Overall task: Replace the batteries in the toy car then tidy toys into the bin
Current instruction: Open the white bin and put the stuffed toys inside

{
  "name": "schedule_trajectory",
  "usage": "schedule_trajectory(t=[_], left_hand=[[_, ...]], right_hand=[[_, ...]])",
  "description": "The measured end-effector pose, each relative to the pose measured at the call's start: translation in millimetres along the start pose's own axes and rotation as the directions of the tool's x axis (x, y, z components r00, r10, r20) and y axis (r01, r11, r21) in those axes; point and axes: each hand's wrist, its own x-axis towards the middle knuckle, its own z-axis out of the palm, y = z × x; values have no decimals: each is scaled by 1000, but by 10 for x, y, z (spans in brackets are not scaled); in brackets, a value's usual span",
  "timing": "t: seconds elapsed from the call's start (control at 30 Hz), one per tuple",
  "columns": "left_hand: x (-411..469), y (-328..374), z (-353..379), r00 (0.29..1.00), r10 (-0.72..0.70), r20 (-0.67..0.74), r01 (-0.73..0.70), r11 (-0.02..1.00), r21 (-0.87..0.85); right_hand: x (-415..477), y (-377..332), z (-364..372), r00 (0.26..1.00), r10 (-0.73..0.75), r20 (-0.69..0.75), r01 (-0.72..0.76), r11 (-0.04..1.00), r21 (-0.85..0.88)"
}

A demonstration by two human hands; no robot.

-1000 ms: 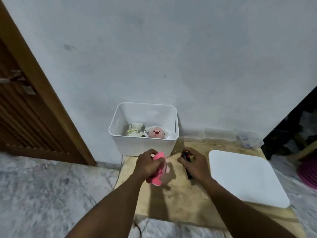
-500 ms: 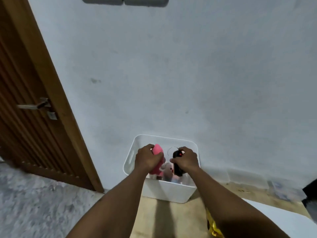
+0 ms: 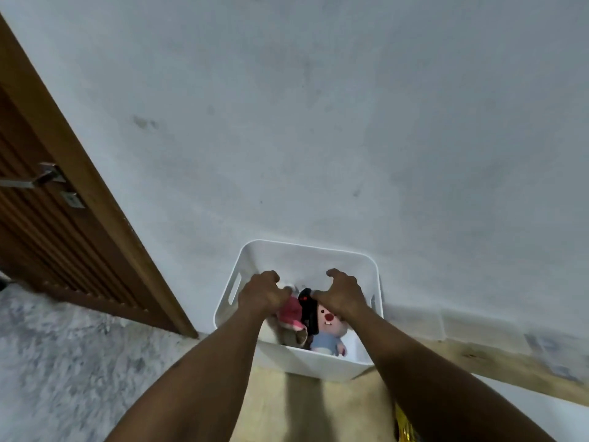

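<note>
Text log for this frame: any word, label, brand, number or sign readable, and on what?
None can be read.
The white bin, pink plush, blue-dressed plush and black toy show no print.
The metal plate on the door and the gold item at the bottom edge are too blurred to tell.

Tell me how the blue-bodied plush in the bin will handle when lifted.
The blue-bodied plush looks soft and stuffed, so probably light and floppy under a grip. Its fabric likely won't slip. Lying against the black toy in the white bin, it shouldn't roll.
</note>
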Motion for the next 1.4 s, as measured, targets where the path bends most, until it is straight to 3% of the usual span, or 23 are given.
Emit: schedule_trajectory(t=[0.17,0.37,0.6,0.8,0.93,1.03,1.2,1.4], left_hand=[[-205,133,-112,998,62,-33,-64,996,-56],[-710,468,-63,980,183,-81,-195,961,-195],[-1326,913,296,946,323,-21,-321,931,-175],[-1862,1479,1035,909,407,91,-389,906,-168],[-2045,1720,1810,904,346,250,-300,932,-202],[-2186,1861,2332,904,313,292,-272,947,-173],[-2170,1903,3033,899,74,431,-46,996,-75],[-2069,1888,3433,905,-103,414,111,994,4]], right_hand=[[-290,-68,-304,987,-60,-148,72,995,75],[-987,83,-797,920,-50,-389,123,979,165],[-1731,806,-1263,892,37,-450,12,994,106],[-2088,1862,-1645,849,201,-488,-160,979,125],[-2186,2760,-1836,827,333,-453,-310,942,125],[-2215,3497,-1994,805,424,-414,-414,903,119],[-2207,4435,-2156,762,547,-346,-543,831,119],[-2058,4989,-2069,754,622,-211,-632,775,29]])
